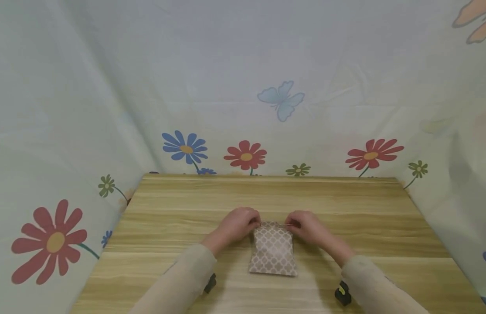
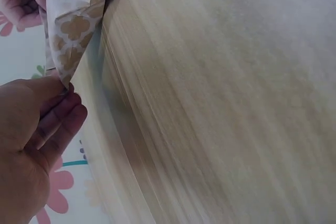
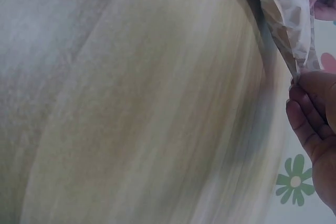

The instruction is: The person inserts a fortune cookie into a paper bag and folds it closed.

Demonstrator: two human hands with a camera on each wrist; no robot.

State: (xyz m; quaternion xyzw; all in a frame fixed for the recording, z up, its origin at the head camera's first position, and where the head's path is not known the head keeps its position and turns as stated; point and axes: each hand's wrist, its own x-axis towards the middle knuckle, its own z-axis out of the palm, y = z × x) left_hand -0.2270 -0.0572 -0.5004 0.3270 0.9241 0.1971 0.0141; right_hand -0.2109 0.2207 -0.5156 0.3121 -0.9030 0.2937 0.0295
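Note:
A small bag (image 1: pixel 273 250) with a beige-and-white quatrefoil pattern is held in front of me over the wooden table, wider at its near edge than at the far one. My left hand (image 1: pixel 238 222) pinches its far left corner between thumb and fingers. At the far right corner, my right hand (image 1: pixel 308 226) has the same kind of pinch. The left wrist view shows the patterned corner (image 2: pixel 73 35) tapering into the thumb and forefinger. In the right wrist view the other corner (image 3: pixel 286 19) narrows into the right fingertips. The bag's underside is hidden in the head view.
The wood-grain table (image 1: pixel 168 196) reaches back to a pale cloth wall (image 1: pixel 211 78) printed with flowers and butterflies, which also hangs at both sides. Dark wrist-worn devices (image 1: pixel 342 293) show beneath both sleeves (image 1: pixel 180 279).

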